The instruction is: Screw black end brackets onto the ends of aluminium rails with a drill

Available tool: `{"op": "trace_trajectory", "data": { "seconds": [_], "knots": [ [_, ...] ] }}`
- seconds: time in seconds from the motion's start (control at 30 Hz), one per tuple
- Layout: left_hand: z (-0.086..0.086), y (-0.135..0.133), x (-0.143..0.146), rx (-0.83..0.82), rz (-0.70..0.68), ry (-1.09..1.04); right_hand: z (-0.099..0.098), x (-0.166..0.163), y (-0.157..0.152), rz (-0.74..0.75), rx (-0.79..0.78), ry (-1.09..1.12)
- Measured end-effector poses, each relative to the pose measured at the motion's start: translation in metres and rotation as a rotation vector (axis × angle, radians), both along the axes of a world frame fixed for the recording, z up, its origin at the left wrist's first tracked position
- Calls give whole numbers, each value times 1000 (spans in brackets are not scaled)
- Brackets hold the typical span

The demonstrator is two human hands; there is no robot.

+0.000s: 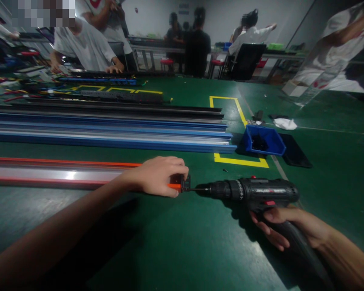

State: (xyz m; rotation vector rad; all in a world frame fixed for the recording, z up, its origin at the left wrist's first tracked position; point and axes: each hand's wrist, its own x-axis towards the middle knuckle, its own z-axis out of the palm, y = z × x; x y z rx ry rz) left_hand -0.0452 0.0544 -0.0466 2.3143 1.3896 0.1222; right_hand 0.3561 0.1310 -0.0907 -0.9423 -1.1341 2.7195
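A long orange and silver rail (pixel 57 173) lies across the green table from the left. My left hand (pixel 160 176) is closed over its right end, next to a small black end piece (pixel 185 182). My right hand (pixel 286 226) grips the handle of a black cordless drill (pixel 257 193) lying level. The drill's bit (pixel 197 188) points left and meets the end piece.
A stack of long blue and grey rails (pixel 109 129) lies behind the orange one. A blue bin (pixel 263 140) with dark small parts sits by yellow floor-tape marks, a black pad (pixel 295 150) to its right. Other people work at tables at the back and left.
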Motion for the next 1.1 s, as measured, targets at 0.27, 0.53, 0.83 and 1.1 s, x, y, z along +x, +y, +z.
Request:
{"op": "trace_trajectory", "data": {
  "seconds": [0.27, 0.53, 0.83, 1.1],
  "knots": [
    [1, 0, 1, -3, 4, 1, 0, 0, -1, -13, 25, -25],
    [3, -1, 1, -3, -2, -5, 2, -1, -1, 0, 44, -39],
    [0, -1, 0, 23, -6, -23, 6, -6, -2, 21, 35, -42],
    [-1, -2, 0, 28, -12, -34, 7, -10, -5, 17, 96, 30]
  ]
}}
